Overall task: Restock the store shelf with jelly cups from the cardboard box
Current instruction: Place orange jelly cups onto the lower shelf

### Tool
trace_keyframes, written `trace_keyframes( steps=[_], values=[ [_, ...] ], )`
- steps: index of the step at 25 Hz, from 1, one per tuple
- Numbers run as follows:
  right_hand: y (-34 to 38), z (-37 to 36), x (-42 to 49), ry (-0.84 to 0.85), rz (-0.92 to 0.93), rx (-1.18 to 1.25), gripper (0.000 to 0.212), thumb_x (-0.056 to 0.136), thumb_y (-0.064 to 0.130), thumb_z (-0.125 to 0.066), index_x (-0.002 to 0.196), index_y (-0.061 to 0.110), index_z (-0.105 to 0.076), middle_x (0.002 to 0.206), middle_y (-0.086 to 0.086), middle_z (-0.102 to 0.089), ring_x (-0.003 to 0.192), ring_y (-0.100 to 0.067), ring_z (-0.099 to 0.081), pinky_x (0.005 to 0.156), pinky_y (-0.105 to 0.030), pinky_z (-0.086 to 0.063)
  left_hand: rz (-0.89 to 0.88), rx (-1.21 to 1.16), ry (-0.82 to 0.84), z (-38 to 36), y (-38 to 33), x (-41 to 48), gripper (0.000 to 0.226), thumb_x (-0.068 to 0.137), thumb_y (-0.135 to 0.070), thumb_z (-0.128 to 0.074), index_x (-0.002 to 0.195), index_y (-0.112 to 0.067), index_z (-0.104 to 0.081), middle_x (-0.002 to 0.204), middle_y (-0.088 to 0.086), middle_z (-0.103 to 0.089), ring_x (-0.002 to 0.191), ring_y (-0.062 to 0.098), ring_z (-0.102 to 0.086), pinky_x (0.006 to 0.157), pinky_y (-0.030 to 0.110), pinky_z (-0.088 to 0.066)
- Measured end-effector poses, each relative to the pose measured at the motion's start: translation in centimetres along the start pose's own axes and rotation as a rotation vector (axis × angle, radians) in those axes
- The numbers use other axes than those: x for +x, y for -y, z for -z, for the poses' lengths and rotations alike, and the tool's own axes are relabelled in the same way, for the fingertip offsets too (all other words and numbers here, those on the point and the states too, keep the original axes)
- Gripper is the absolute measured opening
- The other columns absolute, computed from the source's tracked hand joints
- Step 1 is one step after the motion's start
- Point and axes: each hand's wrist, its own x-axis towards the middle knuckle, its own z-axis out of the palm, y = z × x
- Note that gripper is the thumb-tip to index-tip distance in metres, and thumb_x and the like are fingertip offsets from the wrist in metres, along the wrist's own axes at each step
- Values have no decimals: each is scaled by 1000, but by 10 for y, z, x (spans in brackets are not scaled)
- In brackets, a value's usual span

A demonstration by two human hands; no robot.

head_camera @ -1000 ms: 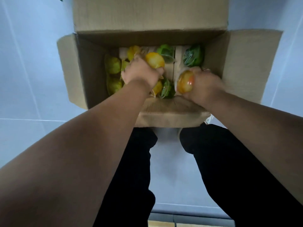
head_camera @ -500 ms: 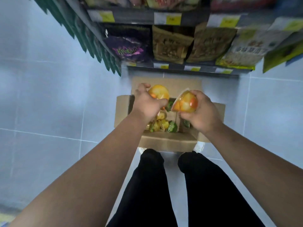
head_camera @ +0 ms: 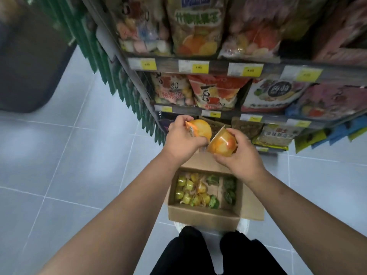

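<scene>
Fingers (head_camera: 199, 143) of the left hand (head_camera: 181, 140) curl round the left cup (head_camera: 200, 128) - thumb over its upper edge, the rest beneath. This yellow-orange cup lies on its side, printed lid facing left. The right hand (head_camera: 239, 158) grips the right cup (head_camera: 222, 144) the same way, thumb on top and fingers underneath. This cup is orange and yellow, tilted with its rim up and to the left. The two cups meet at their near edges, though I cannot tell whether they touch. Both are held in the air, above the far flap of the box (head_camera: 204, 217) and in front of the lowest rows of the shelf (head_camera: 220, 66).

The box sits open on the floor (head_camera: 69, 155) between the shelf and the person's legs (head_camera: 188, 253), its near wall just beside the shoes. Inside it, yellow spare cups (head_camera: 187, 192) crowd the left half, and green cups (head_camera: 229, 188) lie along the right and near the middle, with bare cardboard between them.

The shelf rises in tiers - yellow tags (head_camera: 199, 66) on each edge and bags (head_camera: 196, 28) of sweets and snacks above them. Green packets (head_camera: 119, 76) hang in a row down its left end. Farther left, a dark, blurred bin (head_camera: 29, 56) stands on the floor.
</scene>
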Motion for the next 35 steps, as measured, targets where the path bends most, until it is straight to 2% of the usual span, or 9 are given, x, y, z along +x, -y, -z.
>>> trace_keyframes(
  steps=[2,6,9,15,18,20,23,30,35],
  values=[
    [27,12,-1,-28,31,40,85,66,35,-86,139,31,-42,132,1,-53,115,-19,-53,95,-36,-47,-11,-82,9,19,-21,-8,77,54,-27,-78,120,-39,-41,125,4,-51,106,22,-59,92,45,-54],
    [84,36,-3,-88,120,97,85,67,33,-87,138,32,-42,134,1,-53,117,-18,-53,94,-33,-46,-134,-103,-1,62,-69,-20,74,63,-10,-80,122,-23,-37,114,8,-55,89,19,-62,65,27,-55],
    [126,51,-4,-137,161,151,85,67,33,-87,138,35,-41,133,0,-53,117,-18,-53,95,-33,-47,-235,-51,-44,97,-106,-28,77,53,-23,-77,122,-33,-46,121,7,-57,101,22,-62,76,29,-53],
    [197,73,-6,-232,265,265,82,67,31,-87,136,33,-43,131,5,-52,116,-13,-51,95,-29,-45,-395,5,-66,159,-166,-42,88,69,-19,-77,147,-35,-40,128,-5,-57,105,19,-64,89,37,-56],
    [230,87,-9,-253,309,291,79,70,27,-86,136,32,-43,124,9,-51,109,-9,-51,79,-13,-41,-440,88,-135,185,-193,-49,77,68,-25,-81,136,-24,-44,121,-5,-57,109,15,-57,91,29,-46],
    [250,95,-10,-263,329,334,77,71,23,-85,134,33,-43,121,9,-51,106,-10,-52,73,-8,-38,-460,87,-151,203,-212,-54,67,69,-25,-81,128,-23,-49,112,-5,-60,101,14,-60,88,31,-49],
    [285,107,-16,-289,364,403,75,71,22,-85,132,36,-42,122,7,-52,104,-9,-53,74,-12,-41,-529,53,-173,230,-239,-65,59,73,-24,-81,124,-26,-53,107,-11,-61,92,3,-61,82,29,-54],
    [357,138,-22,-348,481,463,77,72,26,-84,135,36,-40,120,12,-50,102,-4,-53,76,-15,-45,-682,-121,-250,279,-284,-76,62,59,-36,-84,118,-30,-65,107,-14,-68,100,7,-66,91,34,-55],
    [402,151,-16,-372,551,467,76,72,24,-84,130,42,-38,121,12,-49,107,-8,-52,88,-27,-48,-731,-275,-287,306,-313,-75,94,69,-19,-88,145,-27,-35,119,-4,-58,107,11,-61,92,31,-53]
  ],
)
